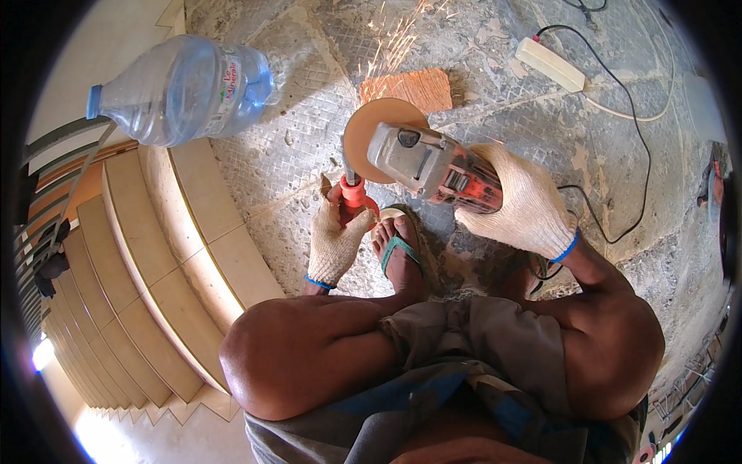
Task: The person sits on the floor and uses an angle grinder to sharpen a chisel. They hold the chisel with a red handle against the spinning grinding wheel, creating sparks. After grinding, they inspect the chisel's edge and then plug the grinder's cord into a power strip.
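Gripped from behind in my gloved right hand [522, 193] is an angle grinder [421, 158] with a red body and grey metal head. Its brown disc [371, 124] faces up and left. My gloved left hand [336, 243] closes around a red-handled tool [354, 193] with a dark metal shaft. That shaft reaches up to the disc's left edge; its tip is partly hidden by the disc. Orange sparks [396, 42] fly away beyond the disc. A reddish-brown rectangular block [421, 89] lies on the floor just past it.
A large clear water bottle [178, 89] lies on its side at upper left. Tiled steps [185, 263] with a railing [58, 185] are on the left. A white extension socket [550, 63] and black cord [645, 147] lie at right. My sandalled foot [402, 259] is close below the grinder.
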Motion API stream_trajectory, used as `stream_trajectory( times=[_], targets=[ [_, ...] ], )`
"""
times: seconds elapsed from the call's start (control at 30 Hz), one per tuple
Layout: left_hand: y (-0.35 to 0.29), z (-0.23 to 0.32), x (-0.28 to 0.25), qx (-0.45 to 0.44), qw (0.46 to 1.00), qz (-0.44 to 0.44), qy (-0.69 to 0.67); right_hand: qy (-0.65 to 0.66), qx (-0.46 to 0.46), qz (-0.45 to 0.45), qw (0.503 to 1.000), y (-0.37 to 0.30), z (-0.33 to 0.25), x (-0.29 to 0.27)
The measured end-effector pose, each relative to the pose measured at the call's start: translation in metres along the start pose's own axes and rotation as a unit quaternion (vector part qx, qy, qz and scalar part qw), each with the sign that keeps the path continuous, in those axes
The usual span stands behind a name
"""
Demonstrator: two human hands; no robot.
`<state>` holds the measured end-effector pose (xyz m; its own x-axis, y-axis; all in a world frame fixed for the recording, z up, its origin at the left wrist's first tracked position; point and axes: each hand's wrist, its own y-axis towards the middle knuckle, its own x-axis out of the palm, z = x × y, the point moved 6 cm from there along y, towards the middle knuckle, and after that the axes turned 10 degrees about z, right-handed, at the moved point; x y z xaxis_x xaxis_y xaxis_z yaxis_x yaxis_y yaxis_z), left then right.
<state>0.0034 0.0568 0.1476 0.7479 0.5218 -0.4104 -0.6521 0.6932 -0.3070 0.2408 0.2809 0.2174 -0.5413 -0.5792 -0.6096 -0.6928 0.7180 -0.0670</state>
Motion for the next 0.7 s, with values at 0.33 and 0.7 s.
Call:
stream_trajectory(
  times=[0.33,0.7],
  targets=[
    [-0.0031,-0.0102,0.0005,-0.043,0.996,-0.004,-0.075,-0.001,0.003,0.002,1.000,-0.0025,0.0020,-0.0017],
    [-0.0018,-0.0045,-0.0005,0.012,1.000,0.003,-0.024,0.007,0.015,-0.010,1.000,-0.0007,-0.0011,-0.0009]
  ],
)
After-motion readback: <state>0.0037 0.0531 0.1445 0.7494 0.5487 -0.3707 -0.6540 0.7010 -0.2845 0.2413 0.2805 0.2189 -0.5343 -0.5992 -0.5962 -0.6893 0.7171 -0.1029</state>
